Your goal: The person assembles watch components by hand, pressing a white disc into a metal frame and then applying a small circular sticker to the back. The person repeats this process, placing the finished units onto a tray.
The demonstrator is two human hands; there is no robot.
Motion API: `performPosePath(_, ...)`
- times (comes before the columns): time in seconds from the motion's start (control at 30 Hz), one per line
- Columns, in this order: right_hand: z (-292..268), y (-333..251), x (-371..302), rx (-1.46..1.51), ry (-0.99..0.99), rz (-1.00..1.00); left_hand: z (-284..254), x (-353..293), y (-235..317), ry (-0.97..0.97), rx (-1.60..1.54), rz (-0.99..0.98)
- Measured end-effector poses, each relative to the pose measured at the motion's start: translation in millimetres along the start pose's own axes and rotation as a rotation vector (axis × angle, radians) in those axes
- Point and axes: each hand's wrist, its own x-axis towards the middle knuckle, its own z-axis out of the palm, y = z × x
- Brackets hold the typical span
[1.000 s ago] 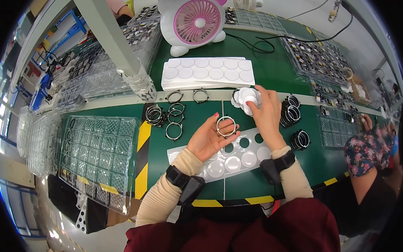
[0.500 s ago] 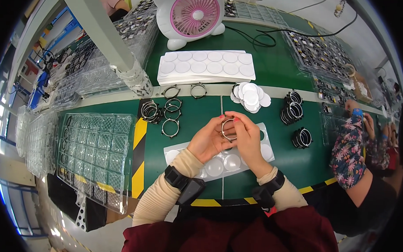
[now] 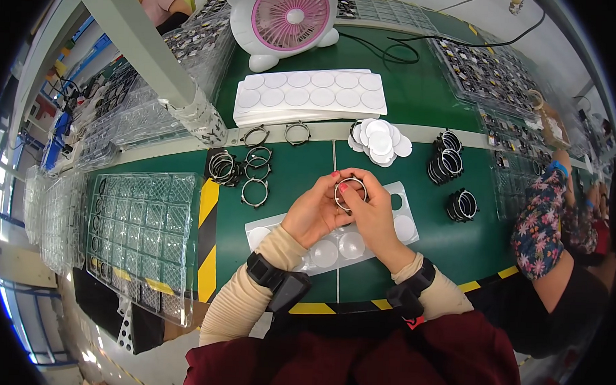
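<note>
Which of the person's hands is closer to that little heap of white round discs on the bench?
The right hand. The heap of white discs lies just beyond it, up the bench, apart from it. The left hand sits farther off, on the other side of the metal ring both hands hold.

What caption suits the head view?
Both hands, left hand and right hand, hold a metal ring above a white tray.

A pink and white desk fan [image 3: 290, 21] stood at the far edge of the green table [image 3: 420, 94]. A clear compartment tray [image 3: 140, 237] lay at the left edge. Black ring stacks [image 3: 447, 163] sat toward the right edge, near a co-worker's floral sleeve [image 3: 539, 224].
</note>
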Motion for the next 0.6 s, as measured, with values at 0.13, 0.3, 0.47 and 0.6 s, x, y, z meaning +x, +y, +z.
performPosePath(0.13,-0.7,3.5,0.4,-0.007,0.011,0.009,1.3,-0.2,-1.2,0.014,-0.003,0.001)
performPosePath(0.3,-0.2,-0.5,-1.0,0.026,0.023,0.043,2.3,-0.6,-2.3,0.034,-0.008,-0.012)
performPosePath(0.47,-2.4,4.0,2.5,0.013,0.000,0.004,0.9,0.5,-1.0,0.019,-0.022,-0.001)
performPosePath(0.6,-0.4,-2.4,0.4,0.144,0.039,0.138,0.6,0.9,-0.6,0.017,-0.024,-0.007)
